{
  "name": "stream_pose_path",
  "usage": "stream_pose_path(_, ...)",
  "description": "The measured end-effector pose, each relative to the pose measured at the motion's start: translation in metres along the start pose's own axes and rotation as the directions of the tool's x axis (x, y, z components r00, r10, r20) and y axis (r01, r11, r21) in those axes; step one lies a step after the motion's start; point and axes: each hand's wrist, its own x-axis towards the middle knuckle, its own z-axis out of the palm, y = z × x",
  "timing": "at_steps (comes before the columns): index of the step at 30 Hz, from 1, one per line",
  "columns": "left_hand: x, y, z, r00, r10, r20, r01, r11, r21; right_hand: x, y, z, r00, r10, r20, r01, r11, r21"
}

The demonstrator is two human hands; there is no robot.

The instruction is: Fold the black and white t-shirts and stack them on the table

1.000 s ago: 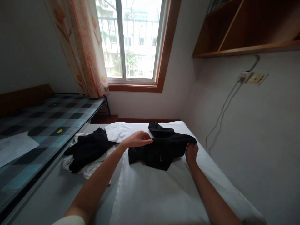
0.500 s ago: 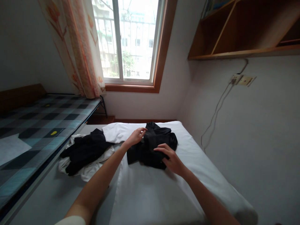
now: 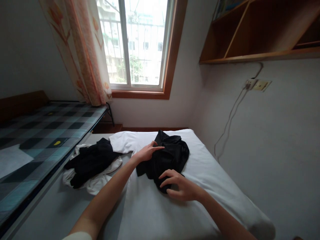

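A crumpled black garment [image 3: 172,151] lies bunched on a white cloth [image 3: 147,206] spread over the bed; its exact kind is hidden in the folds. Over its left side my left hand [image 3: 147,152] reaches, index finger stretched out across the fabric and the hand open. At the garment's near edge, my right hand [image 3: 181,186] rests with curved fingers apart, touching or just above the cloth. To the left, a heap holds a dark garment [image 3: 93,160] on top of white clothing [image 3: 100,185].
A bed with a checked mattress [image 3: 72,116] stands at the left, bearing a white sheet of paper [image 3: 13,160]. Behind are a window [image 3: 145,43] and a flowered curtain [image 3: 85,60]. A wooden shelf [image 3: 225,59] and a socket with a cable [image 3: 250,83] are on the right wall.
My right hand has moved toward me, and the near part of the black garment now reaches nearer too. My left hand has shifted slightly nearer, its index finger now stretched over the fabric.
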Motion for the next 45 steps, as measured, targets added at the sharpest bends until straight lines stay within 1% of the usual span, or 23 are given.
stream_pose_path(2,0.001,0.007,-0.002,1.0,0.028,-0.007,-0.028,1.0,0.0,-0.003,-0.002,-0.003,1.0,0.001,-0.008,0.0,0.996,0.087)
stream_pose_path(5,0.005,0.018,-0.007,0.997,-0.06,-0.049,0.059,0.998,-0.031,-0.001,0.004,-0.009,0.992,0.008,-0.128,0.01,0.99,0.139)
stream_pose_path(7,0.008,0.025,-0.01,0.987,-0.147,-0.062,0.144,0.988,-0.055,0.007,0.016,-0.018,0.959,0.021,-0.284,0.009,0.995,0.103)
stream_pose_path(9,0.007,0.031,-0.012,0.975,-0.215,-0.051,0.212,0.976,-0.057,0.022,0.034,-0.03,0.906,0.026,-0.423,-0.011,0.999,0.037)
stream_pose_path(11,0.005,0.037,-0.015,0.972,-0.233,-0.032,0.232,0.972,-0.03,0.042,0.056,-0.045,0.869,0.01,-0.494,-0.046,0.997,-0.061)
stream_pose_path(14,-0.001,0.054,-0.02,0.975,-0.202,-0.088,0.209,0.975,0.07,0.075,0.094,-0.064,0.882,0.015,-0.472,-0.151,0.956,-0.252)
stream_pose_path(16,-0.006,0.069,-0.021,0.977,-0.172,-0.126,0.186,0.976,0.113,0.095,0.119,-0.07,0.903,0.051,-0.427,-0.216,0.912,-0.348)
stream_pose_path(17,-0.009,0.078,-0.02,0.978,-0.175,-0.117,0.189,0.975,0.119,0.104,0.131,-0.071,0.914,0.068,-0.4,-0.234,0.893,-0.384)
stream_pose_path(19,-0.016,0.093,-0.015,0.971,-0.233,-0.061,0.239,0.963,0.126,0.119,0.151,-0.069,0.935,0.091,-0.343,-0.241,0.873,-0.425)
stream_pose_path(21,-0.023,0.101,-0.005,0.939,-0.343,-0.013,0.34,0.925,0.169,0.13,0.164,-0.065,0.947,0.103,-0.305,-0.232,0.874,-0.426)
stream_pose_path(24,-0.036,0.099,0.007,0.898,-0.438,0.027,0.421,0.878,0.229,0.143,0.171,-0.06,0.946,0.107,-0.306,-0.23,0.886,-0.402)
stream_pose_path(27,-0.05,0.081,0.0,0.915,-0.404,0.02,0.395,0.903,0.167,0.148,0.168,-0.07,0.925,0.103,-0.366,-0.255,0.882,-0.396)
stream_pose_path(29,-0.058,0.064,-0.019,0.923,-0.382,-0.05,0.384,0.923,0.036,0.147,0.162,-0.087,0.891,0.124,-0.437,-0.299,0.884,-0.359)
stream_pose_path(30,-0.06,0.055,-0.031,0.914,-0.392,-0.104,0.389,0.92,-0.049,0.145,0.158,-0.099,0.871,0.148,-0.468,-0.325,0.889,-0.322)
stream_pose_path(32,-0.062,0.037,-0.059,0.867,-0.439,-0.235,0.391,0.893,-0.223,0.14,0.147,-0.123,0.835,0.206,-0.509,-0.364,0.902,-0.231)
stream_pose_path(34,-0.058,0.024,-0.083,0.803,-0.491,-0.339,0.337,0.842,-0.421,0.134,0.132,-0.146,0.815,0.233,-0.53,-0.366,0.916,-0.16)
stream_pose_path(36,-0.051,0.017,-0.1,0.763,-0.53,-0.369,0.299,0.797,-0.525,0.127,0.112,-0.165,0.817,0.219,-0.533,-0.339,0.931,-0.136)
stream_pose_path(38,-0.043,0.016,-0.106,0.752,-0.546,-0.369,0.285,0.775,-0.564,0.119,0.09,-0.179,0.836,0.205,-0.509,-0.317,0.938,-0.143)
stream_pose_path(40,-0.036,0.019,-0.105,0.757,-0.555,-0.345,0.262,0.742,-0.617,0.11,0.067,-0.19,0.866,0.221,-0.448,-0.325,0.931,-0.168)
stream_pose_path(42,-0.034,0.025,-0.102,0.792,-0.553,-0.258,0.254,0.683,-0.685,0.098,0.048,-0.197,0.903,0.297,-0.311,-0.361,0.916,-0.174)
stream_pose_path(43,-0.035,0.028,-0.101,0.825,-0.533,-0.188,0.268,0.662,-0.7,0.09,0.04,-0.199,0.912,0.354,-0.208,-0.389,0.906,-0.165)
stream_pose_path(44,-0.037,0.03,-0.101,0.862,-0.496,-0.101,0.301,0.663,-0.686,0.082,0.034,-0.199,0.906,0.415,-0.083,-0.423,0.892,-0.157)
stream_pose_path(45,-0.041,0.032,-0.101,0.894,-0.448,0.002,0.346,0.687,-0.639,0.073,0.029,-0.198,0.878,0.476,0.047,-0.464,0.871,-0.163)
